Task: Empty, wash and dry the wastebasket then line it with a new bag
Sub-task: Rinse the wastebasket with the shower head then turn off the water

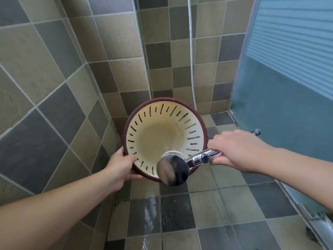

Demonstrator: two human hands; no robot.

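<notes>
The wastebasket (158, 127) is round with a dark red rim and a cream, slotted inside that looks stained brown near the bottom. It is tilted so its mouth faces me. My left hand (121, 165) grips its lower left rim, thumb inside. My right hand (236, 150) holds the chrome handle of a shower head (173, 168), which sits at the basket's lower right rim. Thin jets of water spray from it into the basket.
Tiled walls meet in a corner behind the basket. The shower hose (192, 56) hangs down the back wall. A frosted glass door (288, 87) stands to the right, with its metal track (310, 221) on the floor. The floor tiles (149, 213) are wet.
</notes>
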